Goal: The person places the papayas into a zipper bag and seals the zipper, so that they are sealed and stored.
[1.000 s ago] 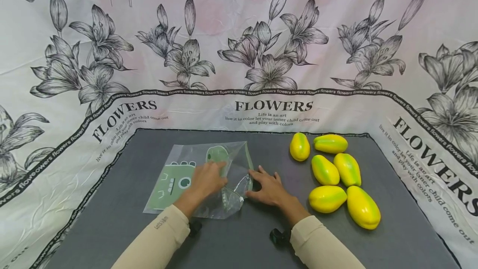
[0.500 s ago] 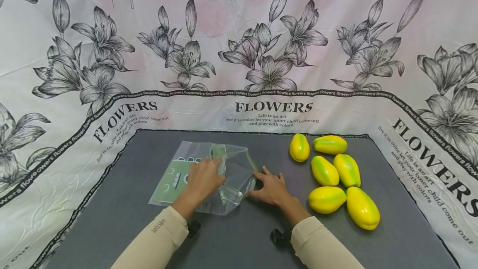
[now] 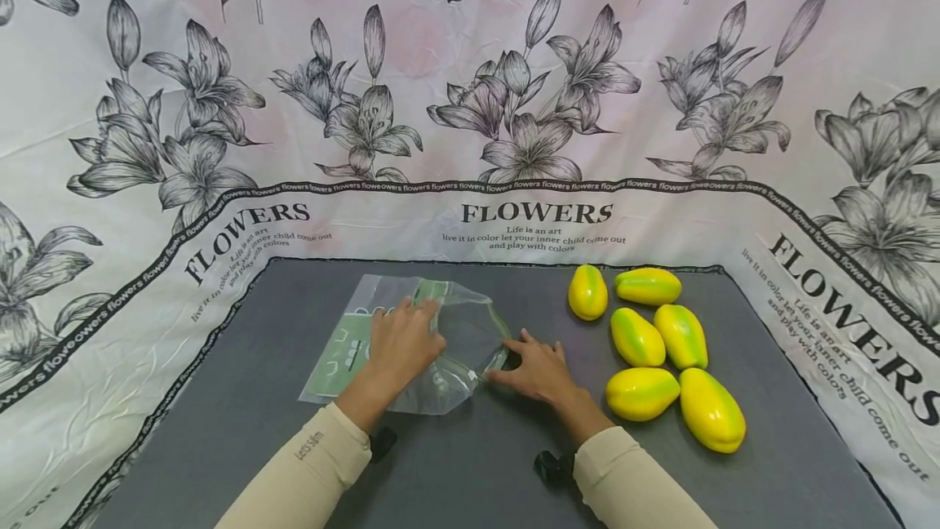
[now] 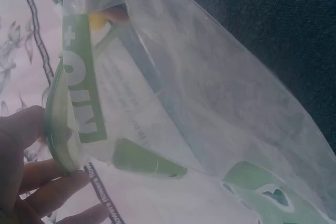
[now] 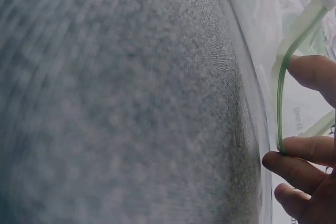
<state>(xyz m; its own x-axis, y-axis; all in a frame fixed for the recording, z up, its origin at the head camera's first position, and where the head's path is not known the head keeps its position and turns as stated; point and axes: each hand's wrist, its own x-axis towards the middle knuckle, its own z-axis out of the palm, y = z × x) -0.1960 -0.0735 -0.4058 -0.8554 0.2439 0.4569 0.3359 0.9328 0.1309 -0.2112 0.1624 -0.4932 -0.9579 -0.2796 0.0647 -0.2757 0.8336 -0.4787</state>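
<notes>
A clear zip bag (image 3: 463, 329) with a green cartoon print lies on the grey tabletop, its mouth gaping to the right. Over its middle, my left hand (image 3: 406, 343) holds one side of the mouth; in the left wrist view, the thumb and fingers (image 4: 47, 174) come round the green zip strip (image 4: 55, 124). My right hand (image 3: 539, 370) holds the opposite edge. In the right wrist view, its thumb (image 5: 315, 72) and index finger (image 5: 310, 148) stand apart along the zip strip (image 5: 281, 103), which bows between them. A white slider (image 3: 472, 375) sits at the near corner.
Several yellow-green papayas, one of them the near papaya (image 3: 712, 411), lie on the grey table (image 3: 220, 431) right of my right hand. A white flower-printed cloth (image 3: 536, 223) rises along the back and both sides.
The bag has shifted slightly right and away from me, and its mouth gapes wider. My left hand has moved a little away, my right slightly to the right. The papayas stay put.
</notes>
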